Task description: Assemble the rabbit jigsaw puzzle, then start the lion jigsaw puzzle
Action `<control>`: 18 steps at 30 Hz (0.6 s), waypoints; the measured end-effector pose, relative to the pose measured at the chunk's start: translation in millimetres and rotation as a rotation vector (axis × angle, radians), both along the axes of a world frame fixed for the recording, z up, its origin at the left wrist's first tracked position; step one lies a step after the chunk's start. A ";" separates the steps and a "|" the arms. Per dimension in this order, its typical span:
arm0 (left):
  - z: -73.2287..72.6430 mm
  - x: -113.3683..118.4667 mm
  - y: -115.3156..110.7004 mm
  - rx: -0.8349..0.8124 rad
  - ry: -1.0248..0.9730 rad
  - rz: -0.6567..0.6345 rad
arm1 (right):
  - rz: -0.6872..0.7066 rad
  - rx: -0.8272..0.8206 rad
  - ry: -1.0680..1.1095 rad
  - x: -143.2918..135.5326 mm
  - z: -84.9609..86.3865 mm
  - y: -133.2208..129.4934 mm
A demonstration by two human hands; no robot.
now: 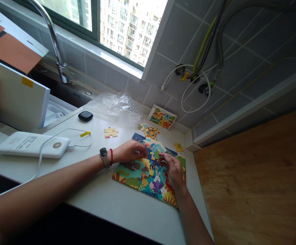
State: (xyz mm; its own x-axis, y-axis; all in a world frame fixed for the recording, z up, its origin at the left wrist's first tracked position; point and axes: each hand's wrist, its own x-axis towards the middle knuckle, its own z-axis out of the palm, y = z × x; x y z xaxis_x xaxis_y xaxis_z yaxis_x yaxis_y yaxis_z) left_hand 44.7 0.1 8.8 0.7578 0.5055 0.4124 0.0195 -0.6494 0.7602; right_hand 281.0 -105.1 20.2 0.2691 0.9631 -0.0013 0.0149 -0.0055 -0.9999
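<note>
A colourful jigsaw puzzle (137, 175) with animals and plants lies on the white counter, mostly joined. My left hand (131, 151) rests over its upper left part, fingers curled down; what they hold, if anything, is hidden. Between the thumb and fingers of my right hand (172, 168) is a light blue and green puzzle piece (158, 149), over the upper middle of the puzzle. Several loose pieces (151, 132) lie just behind the board. A single yellow piece (178, 147) sits at its back right, and a pale piece (111, 132) lies to the left.
A picture card (162, 116) leans against the tiled wall. Behind the left hand is crumpled clear plastic (122, 107). A black case (85, 116) and a white power bank (32, 144) with a cable lie left. Further back are a sink (58, 90) and a faucet (52, 32).
</note>
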 end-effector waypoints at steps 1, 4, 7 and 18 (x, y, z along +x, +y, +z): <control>-0.6 -0.3 0.1 0.034 0.032 0.012 | -0.068 0.011 0.043 0.9 -0.5 1.7; -1.2 -1.2 0.7 0.154 0.102 0.071 | -0.226 0.059 0.154 4.8 1.0 5.4; -2.2 -1.9 2.7 0.217 0.109 0.083 | -0.331 0.115 0.202 11.9 5.2 7.5; -23.6 -4.7 11.6 0.392 0.280 0.224 | -0.445 0.039 0.000 61.4 -0.6 15.3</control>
State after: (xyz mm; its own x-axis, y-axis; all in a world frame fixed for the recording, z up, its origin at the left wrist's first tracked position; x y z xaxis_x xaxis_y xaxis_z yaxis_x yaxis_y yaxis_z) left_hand 40.0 11.7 -14.7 0.7574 0.5161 0.4000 0.3577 -0.8404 0.4071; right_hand 342.5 -89.8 19.5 0.6577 0.7526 0.0323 0.0192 0.0261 -0.9995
